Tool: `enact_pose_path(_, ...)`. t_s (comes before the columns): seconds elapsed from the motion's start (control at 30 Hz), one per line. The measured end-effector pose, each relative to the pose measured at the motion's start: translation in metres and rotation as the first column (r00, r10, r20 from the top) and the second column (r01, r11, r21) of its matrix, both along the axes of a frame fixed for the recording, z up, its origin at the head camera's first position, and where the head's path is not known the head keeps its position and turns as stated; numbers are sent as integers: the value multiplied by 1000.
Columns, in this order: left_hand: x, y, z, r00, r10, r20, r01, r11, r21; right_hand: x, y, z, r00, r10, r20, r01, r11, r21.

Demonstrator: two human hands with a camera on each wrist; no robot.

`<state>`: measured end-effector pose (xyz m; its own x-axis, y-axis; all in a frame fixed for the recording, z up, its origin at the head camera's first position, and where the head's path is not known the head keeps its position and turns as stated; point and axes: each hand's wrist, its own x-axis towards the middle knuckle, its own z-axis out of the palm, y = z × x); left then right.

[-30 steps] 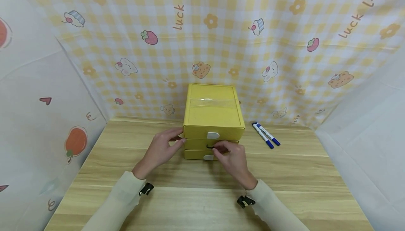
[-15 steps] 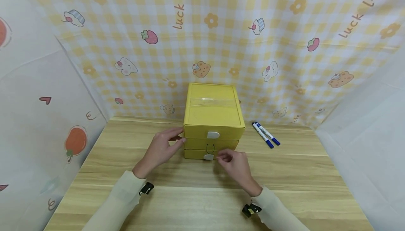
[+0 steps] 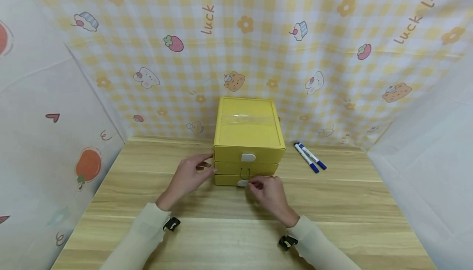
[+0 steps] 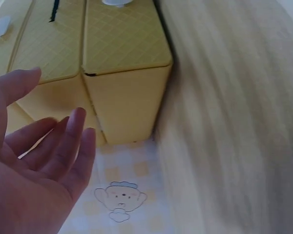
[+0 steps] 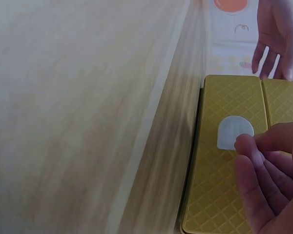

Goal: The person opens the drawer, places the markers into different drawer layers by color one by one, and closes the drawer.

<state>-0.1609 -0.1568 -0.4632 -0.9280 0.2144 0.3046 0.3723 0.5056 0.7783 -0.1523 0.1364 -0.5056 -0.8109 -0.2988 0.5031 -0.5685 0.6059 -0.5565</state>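
Observation:
A yellow unit of three drawers stands at the back middle, with waffle-patterned fronts. My right hand is at the bottom drawer, its thumb and forefinger pinching the edge of the white tab handle. Above it, a thin black loop handle hangs from the middle drawer's front. Another white tab marks the top drawer. My left hand is at the unit's left side, fingers spread and loosely bent, holding nothing; in the left wrist view its palm faces the side wall.
Two white markers with blue caps lie side by side on the wooden table, right of the unit. Behind rises a yellow checked cloth. White cloth hangs along the left side. Clear tape crosses the unit's top.
My right hand has let go of the black loop on the middle drawer and moved down to the bottom drawer's white tab. The loop now hangs down. My left hand has barely moved.

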Motion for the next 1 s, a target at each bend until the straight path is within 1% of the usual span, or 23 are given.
enact_pose_path(0.17,3,2,-14,1000,19,3,-19,997,-69,0,-4,1,1000,9,-19,-8,1000,29)
enact_pose_path(0.3,4,5,-23,1000,9,-15,-11,996,-88,0,-6,-1,1000,9,-28,-8,998,55)
enact_pose_path(0.4,4,7,-27,1000,7,-29,-10,996,-93,-1,-8,-3,999,11,-39,-8,998,64)
enact_pose_path(0.5,4,7,-29,999,9,-40,-13,995,-97,-1,-9,-2,997,7,-78,-2,998,60)
enact_pose_path(0.6,3,7,-29,999,9,-41,-13,995,-100,0,-9,0,993,-7,-120,13,998,54)
enact_pose_path(0.67,2,6,-29,999,9,-41,-14,995,-102,0,-9,1,991,-19,-134,26,998,52)
enact_pose_path(0.83,1,7,-28,1000,10,-26,-12,996,-92,0,-8,4,993,-39,-114,46,998,54)
enact_pose_path(1.0,0,7,-28,1000,6,-24,-8,996,-86,-2,-7,3,995,-32,-97,39,997,72)
